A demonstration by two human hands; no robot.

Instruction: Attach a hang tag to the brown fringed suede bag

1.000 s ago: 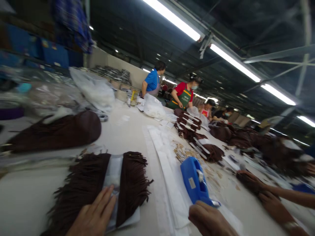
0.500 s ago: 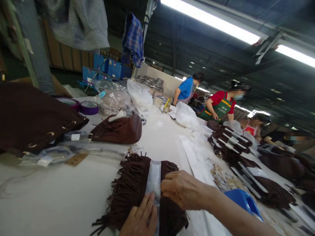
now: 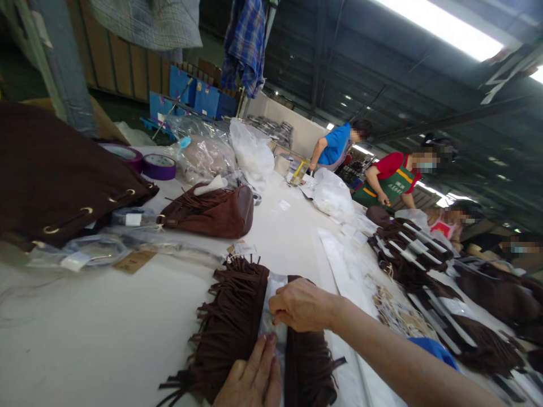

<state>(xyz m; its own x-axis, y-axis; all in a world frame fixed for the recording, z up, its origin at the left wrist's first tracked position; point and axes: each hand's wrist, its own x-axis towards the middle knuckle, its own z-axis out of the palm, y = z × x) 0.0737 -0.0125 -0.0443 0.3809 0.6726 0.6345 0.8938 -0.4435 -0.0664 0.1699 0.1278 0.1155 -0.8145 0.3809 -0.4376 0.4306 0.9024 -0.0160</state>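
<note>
A brown fringed suede piece (image 3: pixel 231 328) lies on the white table (image 3: pixel 102 333) in front of me, with a clear plastic strip (image 3: pixel 271 305) running down its middle between two fringed halves. My left hand (image 3: pixel 252 379) rests flat on the near end of the strip, fingers stretched out. My right hand (image 3: pixel 301 305) reaches across from the right and its fingers are curled down in a pinch on the strip near its middle. What the pinched fingers hold beyond the strip is hidden.
A brown fringed bag (image 3: pixel 212 212) and a large brown suede bag (image 3: pixel 51 181) lie at the left, with purple tape rolls (image 3: pixel 159 167) and plastic bags behind. A blue tape dispenser (image 3: pixel 436 350) shows behind my right forearm. Stacked fringed pieces (image 3: pixel 407 249) and several co-workers are at the right.
My right hand left the blue dispenser and came across onto the plastic strip. The view swung left. My left hand stayed on the strip's near end.
</note>
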